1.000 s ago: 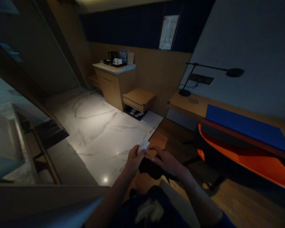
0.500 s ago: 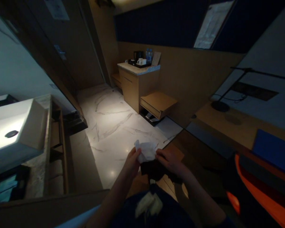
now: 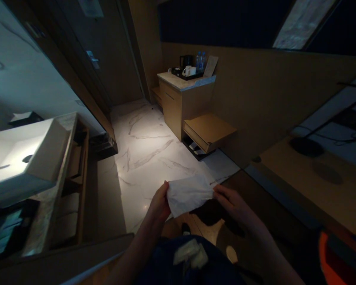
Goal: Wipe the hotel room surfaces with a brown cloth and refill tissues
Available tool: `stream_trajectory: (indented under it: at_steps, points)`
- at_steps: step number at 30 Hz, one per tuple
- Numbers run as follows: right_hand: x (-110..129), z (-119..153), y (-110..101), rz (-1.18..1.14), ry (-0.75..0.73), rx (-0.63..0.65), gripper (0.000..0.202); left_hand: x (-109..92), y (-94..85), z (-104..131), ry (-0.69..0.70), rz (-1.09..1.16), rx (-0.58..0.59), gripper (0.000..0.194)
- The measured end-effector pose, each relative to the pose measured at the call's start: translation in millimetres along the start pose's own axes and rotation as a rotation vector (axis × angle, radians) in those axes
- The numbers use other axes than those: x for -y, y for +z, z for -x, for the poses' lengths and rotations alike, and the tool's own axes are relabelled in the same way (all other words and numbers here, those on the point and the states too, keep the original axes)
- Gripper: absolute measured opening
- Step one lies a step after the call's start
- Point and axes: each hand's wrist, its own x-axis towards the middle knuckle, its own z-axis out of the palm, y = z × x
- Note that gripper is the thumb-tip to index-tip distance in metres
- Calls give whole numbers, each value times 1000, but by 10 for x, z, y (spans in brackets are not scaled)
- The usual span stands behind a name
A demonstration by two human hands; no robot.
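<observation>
A thin white cloth or tissue (image 3: 190, 194) is stretched between my two hands above the floor, somewhat creased. Its left edge is pinched in my left hand (image 3: 160, 202), with the thumb on top. The fingers of my right hand (image 3: 230, 201) close on its right corner. The sheet hangs slightly lower on the left side. Below it, part of a shoe (image 3: 185, 228) shows near my dark blue clothing.
On the left is a white sink (image 3: 41, 158) on a stone counter with shelves. Ahead stand a cabinet (image 3: 172, 107) with cups, kettle and bottles, and a low wooden bench (image 3: 210, 128). To the right are a desk (image 3: 284, 166) with a lamp and an orange-edged object (image 3: 324, 253).
My hands have moved apart, and the white sheet, bunched before, is now spread wider between them. The view has shifted, so the sink and cabinet sit farther right.
</observation>
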Motion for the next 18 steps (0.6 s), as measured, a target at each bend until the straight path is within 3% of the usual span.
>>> stream_trajectory:
  at_steps: [2, 4, 7, 11, 13, 15, 18]
  points:
    - [79, -2, -98, -10, -17, 39, 32, -67, 110, 83, -10, -3, 41, 39]
    - [172, 20, -222, -33, -42, 67, 33, -131, 174, 178, 79, -58, 109, 49]
    - [287, 74, -467, -91, -57, 41, 36, -202, 153, 269, 243, -336, 187, 58]
    - [350, 101, -725, -74, -57, 7, 35, -169, 36, 170, 325, -839, 179, 28]
    - [361, 76, -728, 61, -96, 36, 31, -67, 28, 48, 329, -830, 102, 31]
    - [374, 33, -636, 277, -149, 78, 27, 76, 86, -62, 311, -663, 31, 38]
    - [415, -31, -410, 574, -254, 185, 23, 293, 266, -110, 286, -443, 42, 48]
